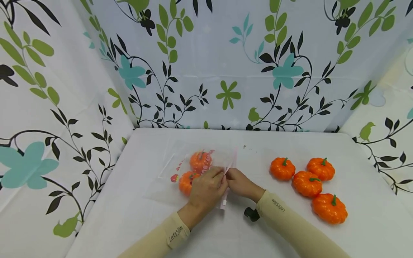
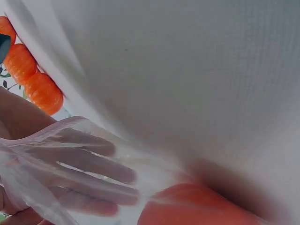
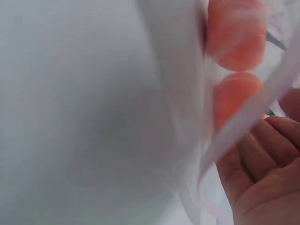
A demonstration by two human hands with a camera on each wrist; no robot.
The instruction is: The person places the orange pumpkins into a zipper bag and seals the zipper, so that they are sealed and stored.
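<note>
A clear plastic zip bag (image 1: 180,164) with a pink strip along its mouth lies on the table, holding two small orange pumpkins (image 1: 200,162). My left hand (image 1: 206,190) lies over the bag's near part and pinches the mouth strip. From the other side, my right hand (image 1: 242,183) grips the same strip, its fingertips close to the left thumb. Through the plastic, the left wrist view shows straight right fingers (image 2: 93,161). An orange pumpkin (image 2: 192,206) lies under the film there. Part of the strip (image 3: 248,112) crosses before a hand in the right wrist view.
Several loose orange pumpkins (image 1: 307,184) with green stems sit close together on the right of the white table (image 1: 238,234). A small black device (image 1: 251,214) is at my right wrist. Leaf-patterned curtains (image 1: 206,64) stand behind and along both sides.
</note>
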